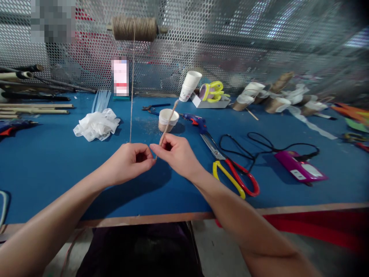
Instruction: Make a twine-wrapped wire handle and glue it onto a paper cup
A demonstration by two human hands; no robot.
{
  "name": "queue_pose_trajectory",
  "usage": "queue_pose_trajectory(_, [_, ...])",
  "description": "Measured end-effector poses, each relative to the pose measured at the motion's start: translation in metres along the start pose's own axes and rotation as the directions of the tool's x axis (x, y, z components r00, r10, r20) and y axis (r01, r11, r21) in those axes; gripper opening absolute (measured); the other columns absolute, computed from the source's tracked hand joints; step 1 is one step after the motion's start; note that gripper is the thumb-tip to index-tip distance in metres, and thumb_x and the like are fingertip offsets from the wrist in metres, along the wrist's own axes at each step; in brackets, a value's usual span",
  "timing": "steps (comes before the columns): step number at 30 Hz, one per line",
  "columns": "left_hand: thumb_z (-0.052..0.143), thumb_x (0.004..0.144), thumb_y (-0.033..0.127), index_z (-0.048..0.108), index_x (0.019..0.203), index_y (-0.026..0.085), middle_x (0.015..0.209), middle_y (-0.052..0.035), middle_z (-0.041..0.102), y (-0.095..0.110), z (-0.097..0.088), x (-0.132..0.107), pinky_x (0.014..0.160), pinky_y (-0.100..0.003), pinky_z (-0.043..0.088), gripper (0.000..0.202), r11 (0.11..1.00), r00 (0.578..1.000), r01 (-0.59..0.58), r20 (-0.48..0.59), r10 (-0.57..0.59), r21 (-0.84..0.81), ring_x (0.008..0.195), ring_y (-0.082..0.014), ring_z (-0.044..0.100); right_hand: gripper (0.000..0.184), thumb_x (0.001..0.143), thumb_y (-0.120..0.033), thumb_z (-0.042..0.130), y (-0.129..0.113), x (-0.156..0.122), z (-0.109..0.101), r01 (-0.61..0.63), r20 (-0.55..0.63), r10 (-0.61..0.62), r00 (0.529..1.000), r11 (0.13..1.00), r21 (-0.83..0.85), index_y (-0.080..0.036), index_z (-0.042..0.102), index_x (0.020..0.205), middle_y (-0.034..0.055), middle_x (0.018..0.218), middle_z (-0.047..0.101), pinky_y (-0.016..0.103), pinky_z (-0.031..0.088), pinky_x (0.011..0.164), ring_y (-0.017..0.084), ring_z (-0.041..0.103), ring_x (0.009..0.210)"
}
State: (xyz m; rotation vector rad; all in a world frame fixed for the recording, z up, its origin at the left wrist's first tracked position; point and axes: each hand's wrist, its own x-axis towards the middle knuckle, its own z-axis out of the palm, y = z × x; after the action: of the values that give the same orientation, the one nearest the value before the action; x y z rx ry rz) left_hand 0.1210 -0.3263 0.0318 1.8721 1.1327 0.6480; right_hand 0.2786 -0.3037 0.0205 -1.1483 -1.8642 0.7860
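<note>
From my remote seat I start at the far left, where pale round wooden rods (37, 105) lie on the blue-topped bench (57, 165), with a blue-and-red glue gun (13, 126) just in front of them. Next comes a crumpled heap of thin white fabric (97, 124), and behind it an upright phone (120, 75) (its screen reaches me pixelated) near the perforated metal screen. Above hangs a fat brown spool (134, 29), and from it a strand of thin brown twine (132, 84) drops to my left hand (123, 163). That grip is closed in a pinch on the twine, thumb against bent fingers, above the bench. Close beside it, fingertips nearly meeting, my right hand (180, 154) has its grip closed on a slim, brown, cord-like rod (169, 121), which slants up and away, passing in front of a squat brown cup with a white rim (163, 124). Further right I see tilted, stacked white paper cups (190, 85), large shears with red and yellow handles (213, 146) and a glossy purple power strip (300, 167).
</note>
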Motion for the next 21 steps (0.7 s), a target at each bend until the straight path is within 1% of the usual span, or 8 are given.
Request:
queue_pose_trajectory(3, [0.051, 0.074, 0.030, 0.043, 0.055, 0.016, 0.051, 0.0059, 0.037, 0.000, 0.003, 0.002, 0.045, -0.020, 0.024, 0.025, 0.999, 0.999, 0.026, -0.024, -0.026, -0.020, 0.049, -0.0064, 0.030, 0.032, 0.073, -0.025, 0.057, 0.001, 0.000, 0.002, 0.012, 0.001, -0.012, 1.000, 1.000, 0.001, -0.017, 0.036, 0.050, -0.0064, 0.047, 0.035, 0.021, 0.025, 0.045, 0.006, 0.030, 0.047])
queue_pose_trajectory(5, [0.050, 0.074, 0.029, 0.042, 0.054, 0.016, 0.050, 0.0061, 0.035, 0.000, 0.005, 0.003, 0.045, -0.020, 0.023, 0.025, 0.998, 0.999, 0.041, -0.029, -0.042, -0.057, 0.048, -0.0062, 0.029, 0.032, 0.073, -0.025, 0.057, 0.002, 0.000, 0.003, 0.008, 0.007, -0.008, 1.000, 1.000, 0.006, -0.017, 0.036, 0.051, -0.0062, 0.048, 0.036, 0.021, 0.026, 0.045, 0.006, 0.031, 0.048])
queue_pose_trajectory(8, [0.050, 0.072, 0.027, 0.042, 0.053, 0.016, 0.049, 0.0061, 0.035, -0.001, 0.005, 0.004, 0.045, -0.020, 0.023, 0.024, 0.992, 0.997, 0.070, -0.034, -0.074, -0.101, 0.048, -0.0061, 0.029, 0.024, 0.075, -0.025, 0.055, 0.002, -0.001, 0.004, -0.002, 0.044, 0.000, 0.999, 0.998, 0.060, -0.016, 0.043, 0.056, -0.0044, 0.053, 0.043, 0.021, 0.031, 0.048, 0.007, 0.036, 0.051])
queue_pose_trajectory(11, [0.051, 0.071, 0.028, 0.044, 0.053, 0.015, 0.050, 0.0061, 0.036, -0.003, 0.005, 0.005, 0.046, -0.020, 0.023, 0.023, 0.987, 0.994, 0.093, -0.041, -0.100, -0.133, 0.048, -0.0061, 0.029, 0.017, 0.077, -0.027, 0.054, 0.001, -0.001, 0.004, -0.053, 0.112, 0.035, 0.993, 0.984, 0.167, -0.014, 0.052, 0.067, -0.0019, 0.061, 0.051, 0.022, 0.036, 0.052, 0.008, 0.044, 0.054])
queue_pose_trajectory(15, [0.051, 0.069, 0.027, 0.046, 0.054, 0.014, 0.052, 0.0052, 0.041, -0.004, 0.004, 0.006, 0.048, -0.020, 0.025, 0.020, 0.980, 0.993, 0.109, -0.033, -0.116, -0.169, 0.050, -0.0065, 0.032, 0.021, 0.078, -0.032, 0.053, 0.000, -0.001, -0.001, -0.147, 0.224, 0.090, 0.970, 0.956, 0.253, -0.014, 0.053, 0.068, -0.0013, 0.060, 0.053, 0.022, 0.038, 0.050, 0.008, 0.046, 0.052])
queue_pose_trajectory(18, [0.051, 0.070, 0.027, 0.047, 0.054, 0.014, 0.052, 0.0046, 0.041, -0.004, 0.003, 0.006, 0.048, -0.021, 0.025, 0.021, 0.981, 0.992, 0.119, -0.032, -0.125, -0.151, 0.051, -0.0067, 0.032, 0.016, 0.078, -0.028, 0.054, 0.000, 0.001, -0.008, -0.186, 0.339, 0.094, 0.936, 0.950, 0.251, -0.014, 0.055, 0.074, -0.0009, 0.063, 0.054, 0.022, 0.039, 0.052, 0.008, 0.047, 0.055])
queue_pose_trajectory(19, [0.051, 0.070, 0.028, 0.047, 0.054, 0.014, 0.052, 0.0047, 0.041, -0.004, 0.002, 0.006, 0.048, -0.021, 0.025, 0.021, 0.983, 0.992, 0.119, -0.030, -0.125, -0.143, 0.050, -0.0067, 0.032, 0.014, 0.078, -0.027, 0.055, 0.000, 0.002, -0.010, -0.192, 0.361, 0.095, 0.928, 0.951, 0.244, -0.014, 0.055, 0.075, -0.0010, 0.063, 0.054, 0.022, 0.039, 0.053, 0.008, 0.047, 0.055])
queue_pose_trajectory(21, [0.052, 0.072, 0.032, 0.047, 0.055, 0.015, 0.050, 0.0054, 0.038, -0.005, 0.000, 0.006, 0.046, -0.021, 0.023, 0.024, 0.986, 0.993, 0.113, -0.026, -0.117, -0.119, 0.049, -0.0066, 0.030, 0.014, 0.078, -0.027, 0.054, 0.000, 0.002, -0.012, -0.185, 0.360, 0.095, 0.928, 0.957, 0.224, -0.014, 0.053, 0.073, -0.0017, 0.062, 0.052, 0.022, 0.039, 0.053, 0.008, 0.046, 0.054])
